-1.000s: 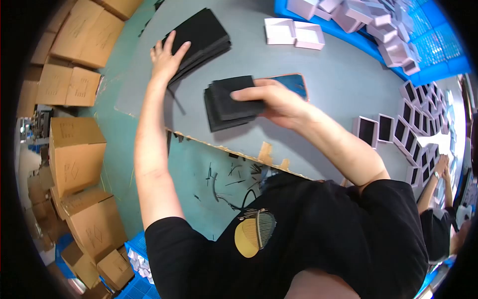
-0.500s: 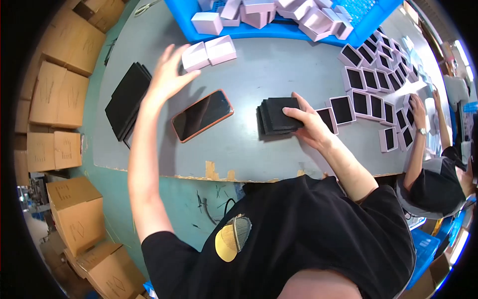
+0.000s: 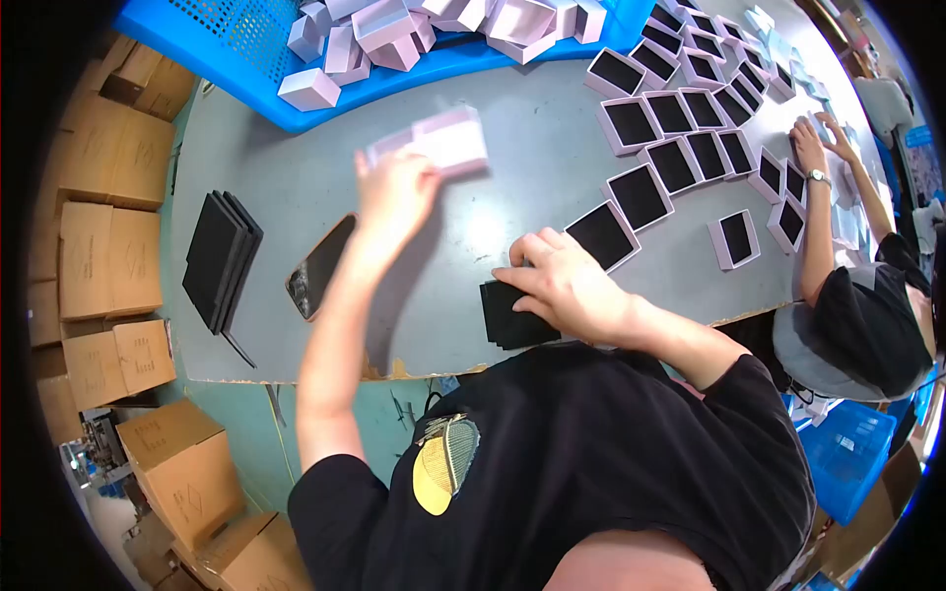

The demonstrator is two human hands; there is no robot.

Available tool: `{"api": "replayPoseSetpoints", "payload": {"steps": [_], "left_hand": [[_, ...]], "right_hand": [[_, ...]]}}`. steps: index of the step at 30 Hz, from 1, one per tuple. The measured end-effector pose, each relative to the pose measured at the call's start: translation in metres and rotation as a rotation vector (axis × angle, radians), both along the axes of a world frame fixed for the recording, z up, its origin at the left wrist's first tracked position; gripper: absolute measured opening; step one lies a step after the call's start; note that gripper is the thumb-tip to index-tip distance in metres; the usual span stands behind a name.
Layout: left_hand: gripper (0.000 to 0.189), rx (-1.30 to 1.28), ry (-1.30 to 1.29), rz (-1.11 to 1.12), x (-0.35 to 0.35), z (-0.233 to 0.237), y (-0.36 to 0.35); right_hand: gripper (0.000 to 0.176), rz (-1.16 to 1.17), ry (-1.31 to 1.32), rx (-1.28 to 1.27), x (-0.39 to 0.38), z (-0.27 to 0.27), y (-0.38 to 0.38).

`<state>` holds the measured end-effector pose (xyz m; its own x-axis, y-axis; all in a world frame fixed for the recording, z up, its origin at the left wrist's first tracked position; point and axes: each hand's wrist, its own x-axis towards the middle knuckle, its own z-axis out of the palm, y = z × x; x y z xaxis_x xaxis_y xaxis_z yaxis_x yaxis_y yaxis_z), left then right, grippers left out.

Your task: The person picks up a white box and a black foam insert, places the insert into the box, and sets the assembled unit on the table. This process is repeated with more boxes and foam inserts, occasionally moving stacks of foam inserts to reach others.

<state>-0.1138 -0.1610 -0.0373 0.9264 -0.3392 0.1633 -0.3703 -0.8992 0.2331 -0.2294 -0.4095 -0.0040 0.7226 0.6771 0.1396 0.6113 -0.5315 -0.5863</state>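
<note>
My left hand [image 3: 399,192] is closed at the near edge of two small pale pink boxes [image 3: 451,143] side by side; hand and boxes are blurred by motion. My right hand [image 3: 572,286] grips a short stack of thin black rectangular pads [image 3: 510,317] close to the table's front edge. Its fingers bend over the far side and the thumb presses on top. Just beyond this hand stands a pink box with a black insert [image 3: 603,236]. A phone in an orange case [image 3: 320,271] lies left, partly hidden by my left forearm.
Several pink boxes with black inserts [image 3: 673,165] spread across the table's right side. A blue crate [image 3: 394,84] of loose pink boxes stands at the back. Black sheets [image 3: 219,261] are stacked left. At right, a co-worker's hands [image 3: 813,148] work. Cardboard cartons [image 3: 113,256] line the left.
My left hand has closed on the pink boxes and moved them right. My right hand has shifted over the black pads, which are closer to the table's front edge. The view has turned rightward.
</note>
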Motion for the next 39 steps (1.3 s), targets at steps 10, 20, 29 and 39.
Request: {"api": "replayPoseSetpoints", "payload": {"steps": [10,20,29,39], "left_hand": [[0.047,-0.271,0.084,-0.291,-0.003,-0.004,-0.06],[0.118,-0.519,0.127,-0.265,-0.001,0.002,-0.095],[0.11,-0.159,0.069,-0.127,-0.007,0.019,-0.064],[0.079,-0.46,0.242,-0.005,-0.019,-0.003,-0.005]], "right_hand": [[0.014,-0.148,0.384,0.523,0.057,0.041,-0.041],[0.007,-0.03,-0.37,0.035,0.162,-0.042,-0.042],[0.01,-0.153,-0.635,-0.112,0.125,-0.031,-0.048],[0.016,0.015,0.11,0.085,0.011,-0.02,-0.011]]}}
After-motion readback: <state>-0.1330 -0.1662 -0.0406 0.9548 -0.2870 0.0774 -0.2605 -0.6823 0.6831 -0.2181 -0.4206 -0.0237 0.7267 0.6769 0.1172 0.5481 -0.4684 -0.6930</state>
